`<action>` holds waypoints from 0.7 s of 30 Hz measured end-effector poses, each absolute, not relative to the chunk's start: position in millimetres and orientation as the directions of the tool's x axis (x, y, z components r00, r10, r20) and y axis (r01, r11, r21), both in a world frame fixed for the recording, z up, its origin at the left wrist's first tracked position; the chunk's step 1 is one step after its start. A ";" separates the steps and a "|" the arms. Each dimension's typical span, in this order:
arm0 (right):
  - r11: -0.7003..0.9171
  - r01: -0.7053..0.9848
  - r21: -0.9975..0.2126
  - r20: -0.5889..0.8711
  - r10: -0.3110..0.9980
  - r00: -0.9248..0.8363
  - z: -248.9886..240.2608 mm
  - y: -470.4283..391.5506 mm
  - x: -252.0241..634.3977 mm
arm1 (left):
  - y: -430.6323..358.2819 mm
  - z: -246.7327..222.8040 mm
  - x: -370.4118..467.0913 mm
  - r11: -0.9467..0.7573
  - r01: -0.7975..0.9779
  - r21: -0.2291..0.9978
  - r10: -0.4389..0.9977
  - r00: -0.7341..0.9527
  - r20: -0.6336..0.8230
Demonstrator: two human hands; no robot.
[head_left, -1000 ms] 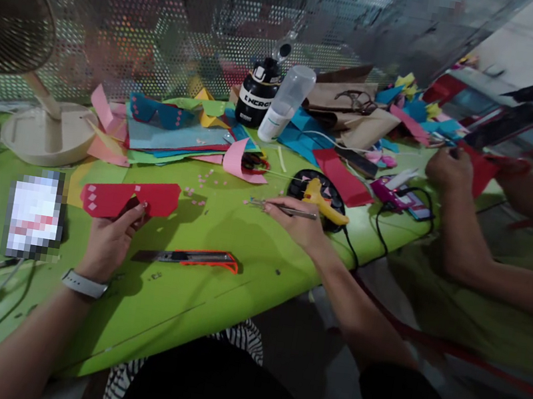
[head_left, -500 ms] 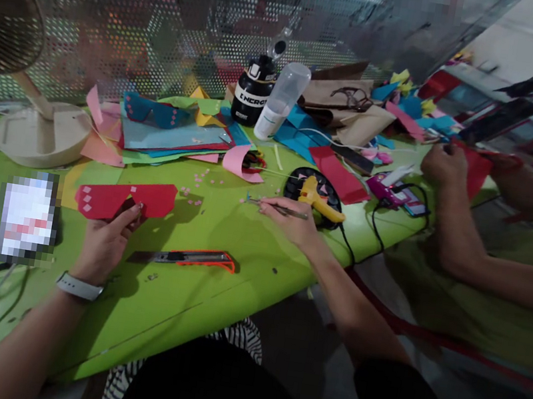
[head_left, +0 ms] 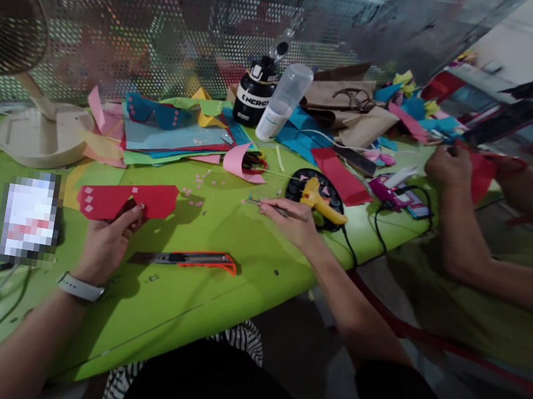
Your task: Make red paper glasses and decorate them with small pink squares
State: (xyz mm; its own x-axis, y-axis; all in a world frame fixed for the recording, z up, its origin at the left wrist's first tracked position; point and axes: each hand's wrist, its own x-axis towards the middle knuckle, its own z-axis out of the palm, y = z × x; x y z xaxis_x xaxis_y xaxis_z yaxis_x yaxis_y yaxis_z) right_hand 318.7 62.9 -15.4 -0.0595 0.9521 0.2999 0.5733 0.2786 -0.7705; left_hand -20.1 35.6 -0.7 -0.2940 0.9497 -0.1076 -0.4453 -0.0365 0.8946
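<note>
My left hand (head_left: 111,239) pinches the lower edge of a red paper glasses cut-out (head_left: 157,201), held just above the table. Small pink diamonds are stuck on its left end and one near its middle. My right hand (head_left: 293,222) is closed around metal tweezers (head_left: 289,213), their tips at the tabletop beside a tiny bluish bit. Whether the tips grip anything is too small to tell. Loose pink paper bits (head_left: 194,198) lie between my two hands. An orange-and-black utility knife (head_left: 196,259) rests in front of them.
A yellow glue gun (head_left: 321,201) lies on a round black tray (head_left: 295,176) beyond my right hand. Behind are paper sheets (head_left: 170,137), blue paper glasses (head_left: 158,114), a black bottle (head_left: 253,100) and a clear bottle (head_left: 285,101). A fan (head_left: 38,136) stands left. Another person's hands (head_left: 449,164) hold red paper at right.
The view has shifted very slightly. Both my hands keep their holds and stay almost in place.
</note>
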 end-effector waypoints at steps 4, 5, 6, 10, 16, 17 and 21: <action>0.228 0.543 -0.808 0.243 0.969 -0.045 -14.5 65.1 321.1 | 34.5 1.9 -19.4 -0.028 -0.451 0.892 0.950 -0.291 -0.117; 0.247 0.554 -0.795 0.256 0.965 -0.062 -14.2 64.7 321.7 | 34.4 2.3 -19.3 -0.028 -0.453 0.891 0.949 -0.293 -0.118; 0.278 0.569 -0.774 0.280 0.956 -0.086 -14.1 64.1 322.2 | 34.5 2.5 -19.1 -0.029 -0.455 0.890 0.948 -0.294 -0.119; 0.429 0.608 -0.668 0.412 0.894 -0.178 -17.7 61.7 322.6 | 35.4 1.8 -18.8 -0.034 -0.466 0.884 0.944 -0.305 -0.124; 0.451 0.636 -0.626 0.477 0.867 -0.145 -26.7 61.8 319.6 | 34.8 -0.7 -19.3 -0.033 -0.445 0.895 0.948 -0.299 -0.114; 0.431 0.637 -0.639 0.462 0.877 -0.129 -26.8 61.6 319.1 | 34.6 -1.2 -19.5 -0.035 -0.437 0.899 0.949 -0.297 -0.107; 0.328 0.633 -0.701 0.368 0.927 -0.072 -23.2 60.4 318.0 | 34.2 -3.0 -20.0 -0.052 -0.428 0.902 0.955 -0.287 -0.081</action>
